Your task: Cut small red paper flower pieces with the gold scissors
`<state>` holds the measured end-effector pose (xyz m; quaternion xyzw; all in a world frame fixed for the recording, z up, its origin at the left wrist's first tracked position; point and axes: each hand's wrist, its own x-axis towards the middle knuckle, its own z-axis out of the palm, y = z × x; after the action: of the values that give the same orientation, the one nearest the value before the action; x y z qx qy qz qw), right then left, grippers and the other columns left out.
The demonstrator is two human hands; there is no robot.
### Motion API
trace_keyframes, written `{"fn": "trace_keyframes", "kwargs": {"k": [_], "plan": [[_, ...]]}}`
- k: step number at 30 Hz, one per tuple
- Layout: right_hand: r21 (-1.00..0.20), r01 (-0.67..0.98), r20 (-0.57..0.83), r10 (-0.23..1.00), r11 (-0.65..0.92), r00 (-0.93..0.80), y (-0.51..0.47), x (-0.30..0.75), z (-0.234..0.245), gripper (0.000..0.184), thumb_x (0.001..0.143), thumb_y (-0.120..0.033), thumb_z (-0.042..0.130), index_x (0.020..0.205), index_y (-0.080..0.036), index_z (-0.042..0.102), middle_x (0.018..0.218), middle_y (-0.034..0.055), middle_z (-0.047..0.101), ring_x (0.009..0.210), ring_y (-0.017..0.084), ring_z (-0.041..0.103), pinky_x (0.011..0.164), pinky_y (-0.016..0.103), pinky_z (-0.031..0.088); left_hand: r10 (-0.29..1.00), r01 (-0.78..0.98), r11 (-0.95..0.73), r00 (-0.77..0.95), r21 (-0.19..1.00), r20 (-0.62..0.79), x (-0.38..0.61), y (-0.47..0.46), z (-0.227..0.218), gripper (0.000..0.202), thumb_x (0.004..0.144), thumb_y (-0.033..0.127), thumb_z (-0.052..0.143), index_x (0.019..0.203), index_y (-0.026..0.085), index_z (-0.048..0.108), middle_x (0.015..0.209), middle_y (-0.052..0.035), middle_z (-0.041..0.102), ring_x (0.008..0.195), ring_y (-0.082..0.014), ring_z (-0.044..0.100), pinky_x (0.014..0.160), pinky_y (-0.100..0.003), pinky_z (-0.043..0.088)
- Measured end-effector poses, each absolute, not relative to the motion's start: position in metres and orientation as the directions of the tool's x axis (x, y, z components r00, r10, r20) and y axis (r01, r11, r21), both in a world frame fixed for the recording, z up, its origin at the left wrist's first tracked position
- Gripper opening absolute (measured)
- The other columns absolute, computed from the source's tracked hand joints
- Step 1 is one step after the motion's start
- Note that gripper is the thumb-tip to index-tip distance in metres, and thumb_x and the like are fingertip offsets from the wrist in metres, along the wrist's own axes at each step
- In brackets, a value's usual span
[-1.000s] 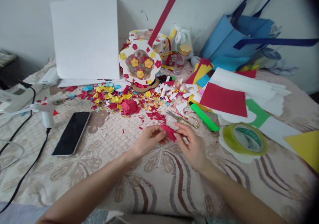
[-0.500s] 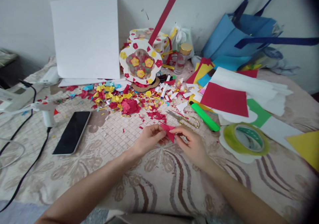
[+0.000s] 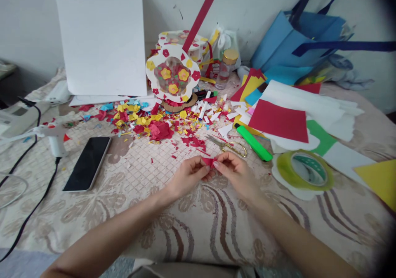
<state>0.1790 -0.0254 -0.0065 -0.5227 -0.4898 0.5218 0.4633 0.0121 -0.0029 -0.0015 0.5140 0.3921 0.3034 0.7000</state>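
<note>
A small folded piece of red paper [image 3: 208,161] is pinched between both hands, a little above the patterned tablecloth. My left hand [image 3: 192,173] grips its left part with thumb and fingers. On the other side my right hand [image 3: 232,168] pinches the right part, its thumb close to the left thumb. Much of the paper is hidden by the fingers. Just beyond the hands lie gold-handled scissors [image 3: 229,147], and to their right a green utility knife [image 3: 254,143].
Paper scraps [image 3: 161,130] spread behind the hands, below a flower-decorated paper lantern [image 3: 173,74]. At left are a phone [image 3: 88,163] and a glue gun [image 3: 56,140] with its cord. Clear tape [image 3: 286,170], red paper sheets [image 3: 280,121] and a blue bag [image 3: 275,43] occupy the right.
The red paper's pointed lower part, which stuck down between the hands, has been folded up and is mostly covered. My right hand's fingers have closed in tighter. The view has shifted slightly.
</note>
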Motion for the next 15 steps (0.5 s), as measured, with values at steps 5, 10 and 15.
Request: {"fn": "trace_keyframes", "kwargs": {"k": [5, 10, 15], "plan": [[-0.990, -0.024, -0.137, 0.991, -0.137, -0.001, -0.0265, 0.1775, -0.0094, 0.016, 0.080, -0.030, 0.064, 0.074, -0.020, 0.053, 0.068, -0.0032, 0.054, 0.061, 0.010, 0.051, 0.057, 0.023, 0.041, 0.821, -0.049, 0.311, 0.517, 0.949, -0.242, 0.0138, -0.0040, -0.0016, 0.021, 0.079, 0.033, 0.061, 0.078, 0.012, 0.059, 0.073, -0.0036, 0.064, 0.065, -0.0119, 0.059, 0.063, -0.025, 0.047], [-0.989, -0.040, -0.146, 0.989, -0.145, 0.014, -0.0279, 0.1761, -0.0129, 0.018, 0.080, -0.031, 0.063, 0.073, -0.020, 0.050, 0.069, -0.0029, 0.054, 0.061, 0.011, 0.052, 0.058, 0.025, 0.043, 0.817, -0.050, 0.330, 0.516, 0.943, -0.258, 0.0155, -0.0048, -0.0038, 0.022, 0.079, 0.034, 0.062, 0.077, 0.012, 0.059, 0.074, -0.0045, 0.065, 0.065, -0.0122, 0.060, 0.063, -0.026, 0.048], [-0.992, -0.003, -0.123, 0.992, -0.123, 0.032, -0.0284, 0.1749, -0.0141, 0.019, 0.080, -0.031, 0.063, 0.071, -0.020, 0.050, 0.069, -0.0028, 0.054, 0.062, 0.011, 0.051, 0.058, 0.025, 0.043, 0.819, -0.045, 0.333, 0.509, 0.942, -0.265, 0.0165, -0.0058, -0.0071, 0.025, 0.078, 0.037, 0.063, 0.078, 0.012, 0.059, 0.073, -0.0047, 0.065, 0.064, -0.0122, 0.060, 0.063, -0.026, 0.049]]}}
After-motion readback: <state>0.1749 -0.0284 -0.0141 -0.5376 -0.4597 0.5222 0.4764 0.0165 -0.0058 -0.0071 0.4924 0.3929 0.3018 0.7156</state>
